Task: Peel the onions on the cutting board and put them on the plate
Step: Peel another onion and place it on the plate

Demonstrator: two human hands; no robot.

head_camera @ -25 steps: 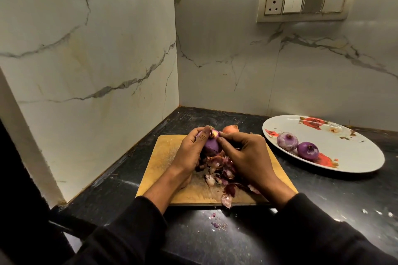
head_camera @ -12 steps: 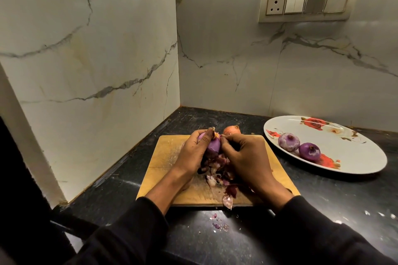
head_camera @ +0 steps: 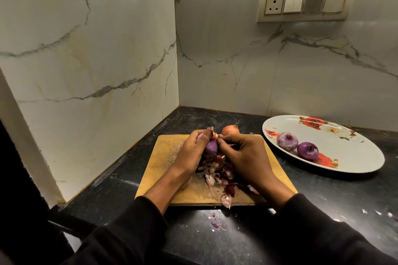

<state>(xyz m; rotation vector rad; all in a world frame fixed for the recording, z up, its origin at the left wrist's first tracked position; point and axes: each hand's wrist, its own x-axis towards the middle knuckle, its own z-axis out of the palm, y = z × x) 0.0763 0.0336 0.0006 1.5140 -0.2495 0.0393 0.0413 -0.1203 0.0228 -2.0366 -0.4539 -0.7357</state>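
At the left edge of the counter (head_camera: 103, 191) the marble wall (head_camera: 86, 49) bears no writing; next comes the wooden cutting board (head_camera: 163, 153), lying flat with its far left part bare; over it the left hand (head_camera: 191, 153) curls its fingers round a purple onion (head_camera: 210, 146), holding it clear of the board with what looks like its stem end up, where a scrap of papery skin (head_camera: 214, 135) sticks out beside the thumb; the onion's long axis seems to run roughly upright, tilted a little away from the person; the right hand (head_camera: 243, 155) meets it from the right, thumb and forefinger apparently nipped on that scrap at the top, so the coming pull probably runs down and rightward, away from the left hand's hold; below both hands a heap of torn peels (head_camera: 224, 176) covers the middle of the board, and a few crumbs have spilled onto the counter in front; behind the hands an unpeeled brown onion (head_camera: 230, 129) sits at the board's far edge; farther right, well apart from the board, the flowered plate (head_camera: 355, 150) holds two peeled onions (head_camera: 287, 141) touching one another near its left side, so the right hand is the nearer for the transfer; on the wall above, the switch panel (head_camera: 305, 4) shows a socket and rockers but no readable label or brand.
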